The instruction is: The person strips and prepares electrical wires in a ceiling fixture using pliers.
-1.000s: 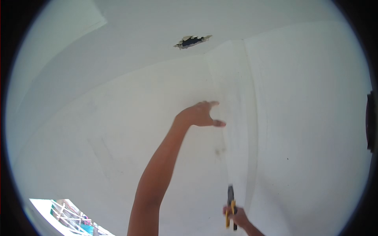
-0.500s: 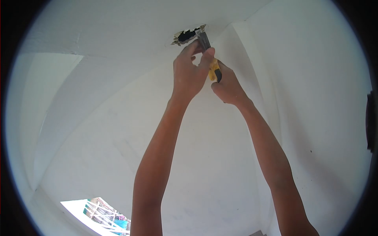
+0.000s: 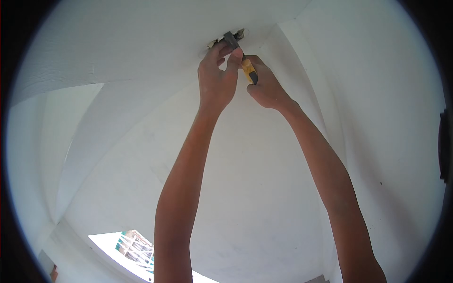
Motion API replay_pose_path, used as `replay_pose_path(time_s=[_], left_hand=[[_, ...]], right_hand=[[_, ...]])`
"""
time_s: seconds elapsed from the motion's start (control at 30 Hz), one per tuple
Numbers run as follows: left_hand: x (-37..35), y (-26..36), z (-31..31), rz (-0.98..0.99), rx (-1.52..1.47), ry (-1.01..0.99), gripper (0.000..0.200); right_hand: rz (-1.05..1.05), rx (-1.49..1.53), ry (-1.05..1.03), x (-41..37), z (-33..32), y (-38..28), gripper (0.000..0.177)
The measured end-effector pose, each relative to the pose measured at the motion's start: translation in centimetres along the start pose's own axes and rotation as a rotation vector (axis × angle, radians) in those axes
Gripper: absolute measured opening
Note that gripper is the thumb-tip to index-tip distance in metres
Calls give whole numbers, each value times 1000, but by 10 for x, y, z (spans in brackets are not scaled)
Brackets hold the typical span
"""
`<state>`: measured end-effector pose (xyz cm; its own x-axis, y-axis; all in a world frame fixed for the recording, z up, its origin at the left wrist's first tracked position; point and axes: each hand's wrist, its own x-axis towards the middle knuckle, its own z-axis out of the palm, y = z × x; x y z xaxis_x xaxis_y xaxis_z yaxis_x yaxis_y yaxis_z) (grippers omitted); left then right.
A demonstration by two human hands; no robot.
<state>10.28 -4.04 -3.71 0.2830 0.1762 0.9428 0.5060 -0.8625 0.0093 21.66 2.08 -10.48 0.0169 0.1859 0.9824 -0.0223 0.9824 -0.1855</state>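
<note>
A ragged-edged hole (image 3: 240,34) opens in the white ceiling, its dark inside partly covered by my fingers and the blade. What looks like a chisel (image 3: 248,69), with a yellow and black handle and a flat grey blade, slants up and left so its tip lies across the hole. My right hand (image 3: 270,88) is closed round the handle. Higher up, my left hand (image 3: 216,81) pinches the blade, thumb on the near side. Its fingertips reach the hole's left edge, partly hidden behind the blade.
The white ceiling (image 3: 155,37) meets a curved wall edge and a white wall (image 3: 387,94) on the right. Low on the left is a bright window opening (image 3: 137,247) with bars. A dark object (image 3: 443,146) shows at the far right edge.
The chisel's blade has swung left from the hole's right edge to across its middle. Both hands have shifted up and slightly left with it, and the view has tilted a little.
</note>
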Motion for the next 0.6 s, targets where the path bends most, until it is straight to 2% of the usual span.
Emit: replay_pose_path(time_s=[0.2,0.3,0.37,0.43,0.47,0.57,0.6], left_hand=[[-1,4,3,46,47,54,37],[-3,11,4,22,34,45,38],[-6,14,1,-1,-2,37,39],[-8,15,-5,-45,69,52,40],[-6,15,-9,-47,66,53,40],[-6,16,-19,-57,93,58,41],[-5,15,-19,-15,103,61,41]], right_hand=[[24,67,-79,6,-3,5,56],[124,69,-95,6,-4,6,49],[41,-90,-32,8,2,14,34],[187,-49,14,-11,18,-5,20],[165,18,29,-13,27,-12,16],[200,40,32,-9,34,-20,17],[260,63,-14,-5,33,-19,27]])
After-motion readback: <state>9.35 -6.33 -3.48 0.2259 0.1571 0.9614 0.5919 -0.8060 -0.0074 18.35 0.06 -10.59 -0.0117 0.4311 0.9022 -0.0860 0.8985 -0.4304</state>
